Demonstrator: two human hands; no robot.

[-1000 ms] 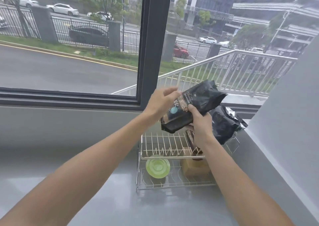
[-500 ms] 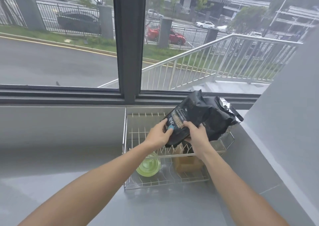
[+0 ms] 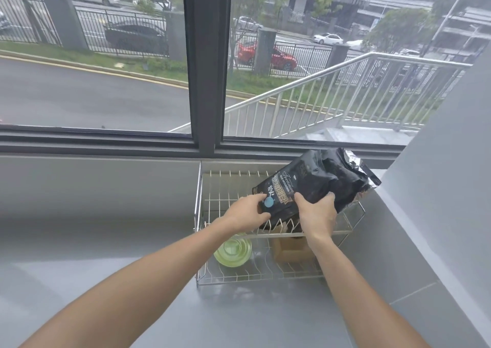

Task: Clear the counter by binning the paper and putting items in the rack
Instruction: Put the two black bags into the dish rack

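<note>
Both hands, left hand [image 3: 248,212] and right hand [image 3: 316,214], grasp the crinkled black foil bag [image 3: 313,185] by its lower end. Since a second ago it has descended onto the upper tier of the two-tier chrome wire rack [image 3: 198,214]; placement appears nearly complete, release pending.

Two hands [image 3: 248,213], two black bags [image 3: 313,185], one wire rack [image 3: 198,214], one green bowl [image 3: 233,250], one brown box [image 3: 289,249].

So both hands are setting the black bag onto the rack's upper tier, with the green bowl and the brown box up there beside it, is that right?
Not quite: the head view shows the green bowl and brown box on the rack's lower tier. Both hands, left and right, do hold the black bag.
</note>
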